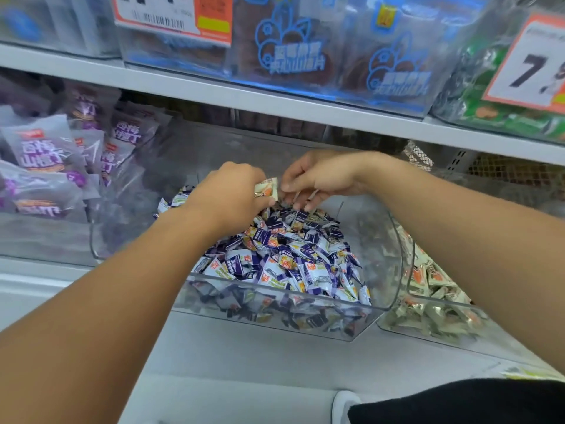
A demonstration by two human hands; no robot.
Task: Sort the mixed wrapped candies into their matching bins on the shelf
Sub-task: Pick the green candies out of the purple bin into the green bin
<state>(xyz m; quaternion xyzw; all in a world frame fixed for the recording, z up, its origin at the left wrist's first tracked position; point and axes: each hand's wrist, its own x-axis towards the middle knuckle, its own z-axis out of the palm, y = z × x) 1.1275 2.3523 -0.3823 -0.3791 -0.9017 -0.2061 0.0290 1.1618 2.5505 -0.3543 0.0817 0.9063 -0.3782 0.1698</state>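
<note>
**Item: stray cream-and-orange candy, lifted from the purple-candy bin**

One cream-and-orange wrapped candy (266, 187) was pinched in the left hand (230, 191), raised just above the heap. The right hand (318, 179), just beside it, hung with fingers loosely curled, tips down at the pile; whether it held anything could not be told. Below both hands: clear bin (275, 313) heaped with purple-and-white wrapped candies (284, 255), several orange-marked pieces apparently mixed in. To the right hand's outer side: neighbouring bin of cream-and-orange candies (434, 289), the likely destination. Beyond the left hand: purple snack bags (46, 157). Judged status: sorting under way, the held piece not yet binned and more strays left.
</note>
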